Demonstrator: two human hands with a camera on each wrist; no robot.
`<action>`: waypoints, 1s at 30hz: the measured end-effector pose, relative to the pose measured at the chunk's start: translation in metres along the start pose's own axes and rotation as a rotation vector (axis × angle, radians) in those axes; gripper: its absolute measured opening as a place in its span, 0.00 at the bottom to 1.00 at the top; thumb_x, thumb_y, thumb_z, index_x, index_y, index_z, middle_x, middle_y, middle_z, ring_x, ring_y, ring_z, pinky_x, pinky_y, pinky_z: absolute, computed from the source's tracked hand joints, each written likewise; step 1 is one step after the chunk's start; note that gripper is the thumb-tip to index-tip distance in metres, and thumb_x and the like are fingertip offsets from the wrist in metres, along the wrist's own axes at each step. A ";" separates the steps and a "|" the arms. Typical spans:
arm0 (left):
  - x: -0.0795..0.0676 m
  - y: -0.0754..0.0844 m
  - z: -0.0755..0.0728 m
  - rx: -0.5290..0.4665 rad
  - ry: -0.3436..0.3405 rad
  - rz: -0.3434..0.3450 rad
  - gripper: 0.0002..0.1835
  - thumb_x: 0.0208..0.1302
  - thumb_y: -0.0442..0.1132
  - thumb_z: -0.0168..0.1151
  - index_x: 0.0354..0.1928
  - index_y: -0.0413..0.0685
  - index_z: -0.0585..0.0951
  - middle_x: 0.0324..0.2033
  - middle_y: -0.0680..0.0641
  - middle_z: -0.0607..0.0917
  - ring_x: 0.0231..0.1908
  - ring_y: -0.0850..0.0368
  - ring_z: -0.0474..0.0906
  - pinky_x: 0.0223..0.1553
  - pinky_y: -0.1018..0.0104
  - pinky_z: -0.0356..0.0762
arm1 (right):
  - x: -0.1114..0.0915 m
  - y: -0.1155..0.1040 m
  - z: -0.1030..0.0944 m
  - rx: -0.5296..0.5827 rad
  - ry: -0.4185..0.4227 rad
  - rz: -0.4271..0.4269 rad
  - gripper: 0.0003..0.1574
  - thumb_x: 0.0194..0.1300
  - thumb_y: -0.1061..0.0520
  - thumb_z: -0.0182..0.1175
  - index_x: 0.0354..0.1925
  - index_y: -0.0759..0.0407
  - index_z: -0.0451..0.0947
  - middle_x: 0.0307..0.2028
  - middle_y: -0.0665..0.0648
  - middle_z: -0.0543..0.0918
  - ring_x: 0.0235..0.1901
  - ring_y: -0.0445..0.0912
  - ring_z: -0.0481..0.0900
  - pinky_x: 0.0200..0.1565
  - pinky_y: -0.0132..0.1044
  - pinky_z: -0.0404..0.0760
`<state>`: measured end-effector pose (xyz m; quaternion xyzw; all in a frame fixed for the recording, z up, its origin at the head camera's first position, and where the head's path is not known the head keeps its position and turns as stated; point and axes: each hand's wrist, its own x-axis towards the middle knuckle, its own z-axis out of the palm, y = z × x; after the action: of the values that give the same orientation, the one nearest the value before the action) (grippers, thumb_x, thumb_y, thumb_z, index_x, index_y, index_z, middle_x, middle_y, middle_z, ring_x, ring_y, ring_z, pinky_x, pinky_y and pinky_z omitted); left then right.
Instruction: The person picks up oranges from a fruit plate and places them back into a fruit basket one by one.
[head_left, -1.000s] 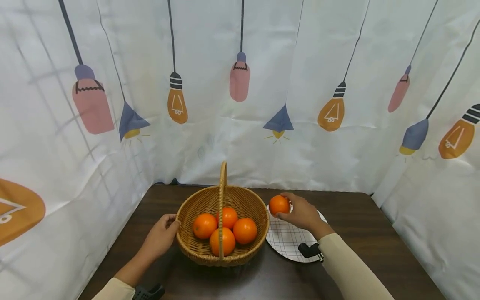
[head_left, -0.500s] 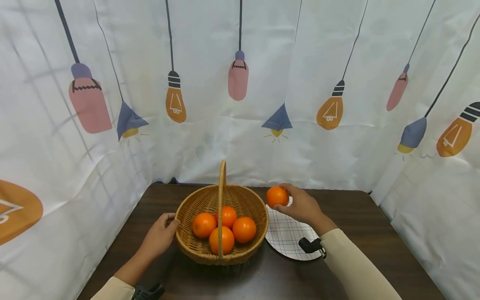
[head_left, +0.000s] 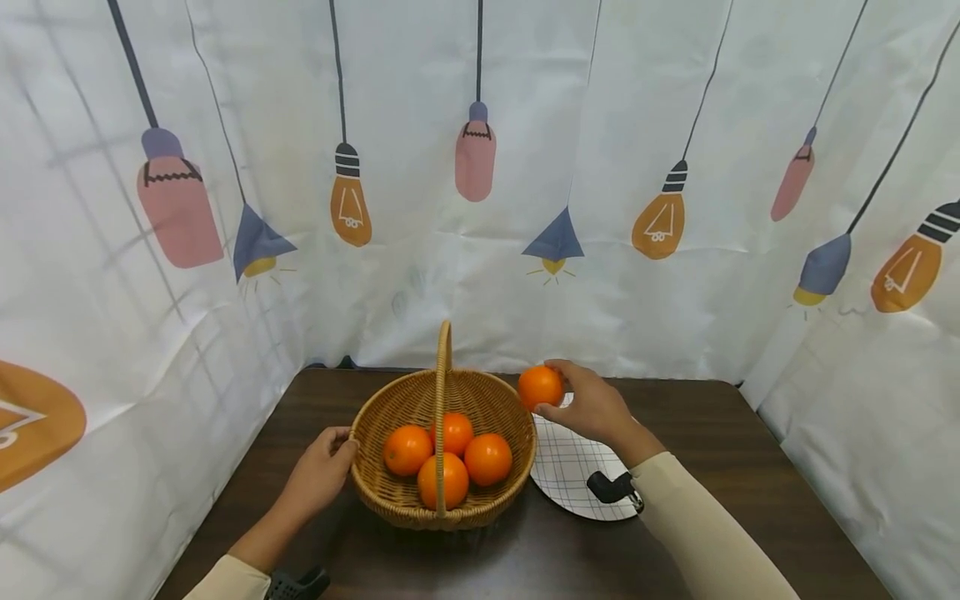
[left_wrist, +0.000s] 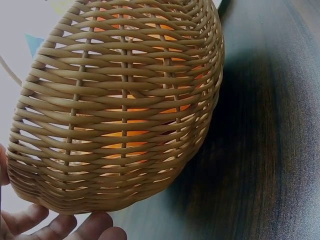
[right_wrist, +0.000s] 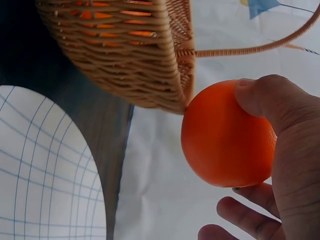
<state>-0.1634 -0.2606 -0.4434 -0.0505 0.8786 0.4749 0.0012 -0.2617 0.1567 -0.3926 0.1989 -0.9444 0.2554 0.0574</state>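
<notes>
My right hand (head_left: 592, 406) holds an orange (head_left: 541, 388) between thumb and fingers, raised beside the right rim of a wicker basket (head_left: 375, 500). In the right wrist view the thumb presses on the held orange (right_wrist: 225, 135), and the basket's rim stands just behind it. Several more oranges lie inside the basket, one of them a front orange (head_left: 452, 481) partly behind the tall handle (head_left: 441, 400). On the other side my left hand (head_left: 321, 471) grips the basket's left rim. The left wrist view shows its fingertips (left_wrist: 95, 226) against the basket's woven wall (left_wrist: 115, 110).
A white plate (head_left: 573, 475) with a dark grid pattern lies right of the basket, under my right forearm. Both stand on a dark wooden table (head_left: 720, 467). White curtains (head_left: 420, 283) printed with lamps close off the back and sides.
My right hand has lifted the orange from above the plate and carried it left to the basket's rim. My left hand keeps its hold on the basket.
</notes>
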 end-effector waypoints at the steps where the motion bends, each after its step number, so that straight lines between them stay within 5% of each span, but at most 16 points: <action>1: 0.000 0.000 0.000 -0.004 -0.001 -0.001 0.28 0.81 0.46 0.48 0.69 0.30 0.66 0.60 0.30 0.76 0.50 0.44 0.79 0.42 0.55 0.81 | 0.001 -0.002 0.000 0.003 0.002 -0.005 0.50 0.58 0.34 0.73 0.72 0.49 0.69 0.59 0.55 0.82 0.53 0.51 0.82 0.48 0.56 0.80; 22: 0.001 -0.004 0.001 -0.010 0.012 0.006 0.27 0.81 0.46 0.48 0.69 0.31 0.67 0.57 0.33 0.78 0.50 0.45 0.79 0.43 0.56 0.80 | 0.014 -0.030 0.019 -0.035 -0.019 -0.045 0.49 0.58 0.35 0.74 0.73 0.44 0.70 0.58 0.55 0.80 0.46 0.48 0.79 0.44 0.49 0.80; 30: 0.002 -0.004 0.001 -0.006 0.010 0.006 0.27 0.81 0.46 0.48 0.69 0.31 0.67 0.58 0.33 0.78 0.52 0.44 0.79 0.45 0.55 0.80 | 0.013 -0.031 0.025 -0.013 -0.075 -0.068 0.50 0.60 0.33 0.71 0.74 0.44 0.68 0.65 0.51 0.77 0.57 0.51 0.79 0.50 0.53 0.80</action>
<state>-0.1648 -0.2618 -0.4474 -0.0501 0.8772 0.4774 -0.0049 -0.2613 0.1145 -0.3973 0.2400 -0.9402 0.2397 0.0321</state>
